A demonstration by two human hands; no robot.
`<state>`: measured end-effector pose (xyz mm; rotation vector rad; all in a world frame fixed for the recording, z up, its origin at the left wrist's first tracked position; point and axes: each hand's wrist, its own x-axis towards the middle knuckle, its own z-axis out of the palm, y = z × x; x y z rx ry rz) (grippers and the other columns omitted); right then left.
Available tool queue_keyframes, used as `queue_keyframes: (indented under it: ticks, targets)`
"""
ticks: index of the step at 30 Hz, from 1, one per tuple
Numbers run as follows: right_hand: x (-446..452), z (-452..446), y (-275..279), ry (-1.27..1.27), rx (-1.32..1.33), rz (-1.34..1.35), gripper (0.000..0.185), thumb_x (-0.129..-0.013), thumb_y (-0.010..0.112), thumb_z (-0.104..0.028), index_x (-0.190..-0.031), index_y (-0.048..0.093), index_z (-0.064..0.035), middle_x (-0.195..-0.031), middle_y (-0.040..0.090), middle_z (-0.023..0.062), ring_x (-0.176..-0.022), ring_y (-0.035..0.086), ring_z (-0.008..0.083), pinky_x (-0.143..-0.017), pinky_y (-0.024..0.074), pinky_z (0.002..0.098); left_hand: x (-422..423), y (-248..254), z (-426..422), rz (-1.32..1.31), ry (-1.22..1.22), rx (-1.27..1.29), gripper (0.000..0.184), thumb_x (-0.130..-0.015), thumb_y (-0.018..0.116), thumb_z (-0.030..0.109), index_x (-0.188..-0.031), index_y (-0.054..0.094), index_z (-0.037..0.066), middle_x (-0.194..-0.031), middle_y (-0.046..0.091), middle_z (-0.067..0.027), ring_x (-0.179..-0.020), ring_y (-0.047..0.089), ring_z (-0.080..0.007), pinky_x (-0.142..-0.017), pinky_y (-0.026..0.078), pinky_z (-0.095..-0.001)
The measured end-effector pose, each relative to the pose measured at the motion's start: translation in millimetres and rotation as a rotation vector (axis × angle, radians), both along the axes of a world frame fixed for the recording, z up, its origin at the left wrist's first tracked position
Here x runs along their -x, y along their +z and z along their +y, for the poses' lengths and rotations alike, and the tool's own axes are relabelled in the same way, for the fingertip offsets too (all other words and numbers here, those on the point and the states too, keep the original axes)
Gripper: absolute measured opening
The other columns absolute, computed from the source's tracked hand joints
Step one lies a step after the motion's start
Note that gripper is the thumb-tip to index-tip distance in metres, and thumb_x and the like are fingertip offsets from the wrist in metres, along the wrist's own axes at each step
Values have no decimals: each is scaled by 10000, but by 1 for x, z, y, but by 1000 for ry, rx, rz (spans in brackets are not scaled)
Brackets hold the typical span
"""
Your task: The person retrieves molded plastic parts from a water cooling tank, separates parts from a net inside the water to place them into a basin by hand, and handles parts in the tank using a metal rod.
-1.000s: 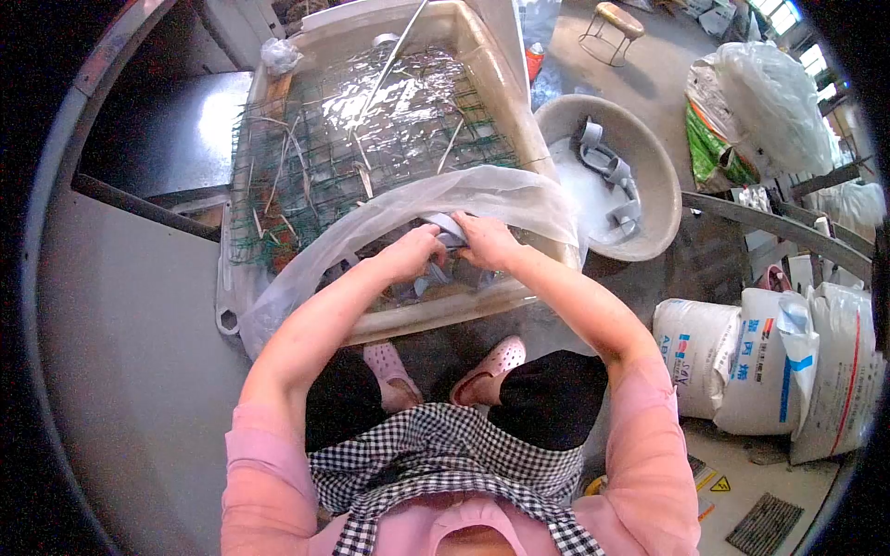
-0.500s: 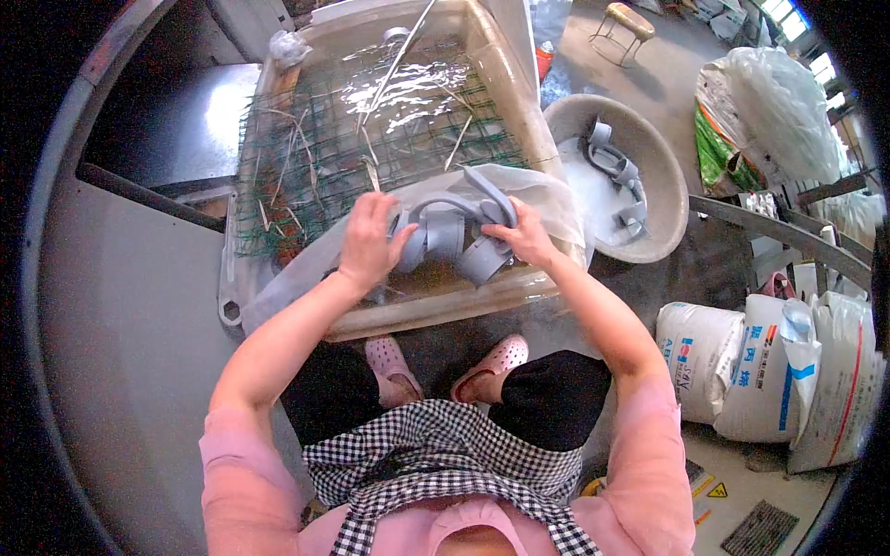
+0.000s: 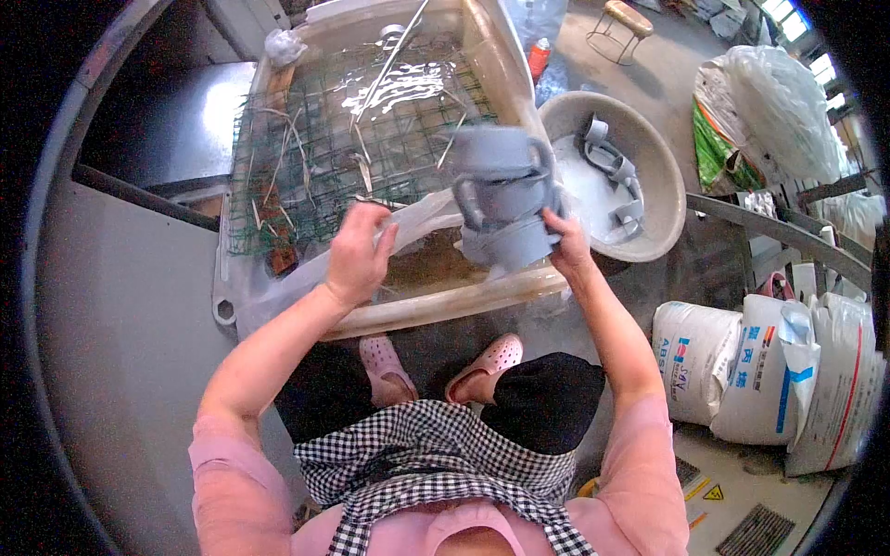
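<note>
Several grey plastic ring-shaped parts (image 3: 505, 195), bunched together and slightly blurred, hang over the front right of the water-filled tub (image 3: 408, 315). My right hand (image 3: 566, 243) grips them at their lower right edge. My left hand (image 3: 360, 255) is over the tub's front left part, its thumb apart from its curled fingers, beside the translucent sheet (image 3: 408, 227). That sheet lies across the front of the tub. Under the water surface a green wire mesh (image 3: 324, 157) shows, with pale strips on it.
Right of the tub stands a round basin (image 3: 663, 176) with more grey parts (image 3: 612, 165) inside. White printed sacks (image 3: 695, 361) stand at the right, near a metal rail (image 3: 788, 232). A stool (image 3: 629, 18) and an orange bottle (image 3: 539, 57) are farther back.
The grey parts have come up from the tub's front and moved right in my right hand. My left hand has moved slightly left and down, away from them. The sheet has shifted.
</note>
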<state>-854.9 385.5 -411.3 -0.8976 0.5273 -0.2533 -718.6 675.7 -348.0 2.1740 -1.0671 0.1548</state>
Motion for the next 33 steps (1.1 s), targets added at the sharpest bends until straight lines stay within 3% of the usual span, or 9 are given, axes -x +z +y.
queue_keyframes:
  ticks: [3, 5, 10, 14, 18, 23, 29, 31, 33]
  targets:
    - [5, -24, -12, -49, -224, -49, 344, -803, 593, -202, -1075, 498, -15, -975, 573, 73, -864, 560, 196, -779, 457, 342, -5, -47, -15, 463, -151, -775, 300, -832, 522, 275, -937, 556, -4, -928, 583, -195, -805, 575, -357, -718, 446, -430]
    - [7, -36, -22, -73, -202, -76, 360, -827, 562, -232, -1104, 481, -17, -1019, 562, 90, -930, 545, 216, -828, 440, 353, -3, -101, -27, 528, -451, -919, 388, -845, 492, 316, -1060, 510, -6, -976, 570, -227, -870, 560, -373, -766, 435, -439]
    - [8, -52, -17, -202, -321, -79, 342, -861, 474, -238, -1116, 473, -12, -1066, 549, 100, -983, 528, 238, -865, 429, 388, 28, -132, -95, 372, 33, -757, 878, -690, 672, 408, -1300, 194, -6, -1236, 319, -311, -1144, 353, -430, -908, 365, -443]
    - [21, -71, -9, -269, -158, -77, 326, -851, 453, -200, -1112, 483, -7, -1106, 537, 111, -1022, 512, 257, -888, 418, 409, 40, -147, -131, 29, 68, -814, 921, -625, 713, 420, -1286, 225, 3, -1195, 363, -308, -1123, 392, -402, -932, 339, -438]
    - [24, -105, 13, -498, -169, -23, 287, -853, 433, -147, -1082, 510, 6, -1060, 557, 143, -997, 538, 274, -866, 452, 437, 40, -185, -142, -353, -216, -556, 501, -764, 569, 261, -1161, 401, 6, -1132, 469, -212, -1055, 473, -333, -856, 399, -440]
    - [1, -137, 57, -591, -39, -189, 329, -860, 455, -141, -1166, 457, -21, -1131, 527, 133, -1020, 528, 268, -887, 434, 441, 27, -175, -157, -81, -227, -717, 507, -758, 497, 152, -1229, 372, 11, -1227, 414, -213, -1128, 417, -319, -967, 324, -423]
    - [-34, -271, -31, -634, 73, -41, 534, -792, 600, -391, -1124, 481, 10, -1111, 540, 117, -1002, 518, 251, -859, 402, 368, 27, -240, -165, -113, -94, -636, 491, -785, 445, 149, -1264, 376, 65, -1286, 372, -166, -1209, 323, -328, -1031, 223, -435]
    - [-50, -258, -45, -737, 890, 606, 558, -774, 627, -370, -1126, 465, 33, -1112, 537, 131, -988, 518, 228, -844, 400, 350, 24, -221, -173, -169, -18, -735, 402, -821, 407, 195, -1206, 449, 86, -1262, 405, -152, -1185, 349, -316, -997, 253, -455]
    - [-46, -163, 9, -254, 1256, 323, 332, -773, 574, -205, -1026, 527, 5, -959, 589, 117, -860, 552, 195, -759, 434, 306, 16, -209, -175, 36, 44, -692, 417, -826, 410, 197, -1229, 423, 88, -1276, 388, -158, -1185, 349, -325, -996, 252, -457]
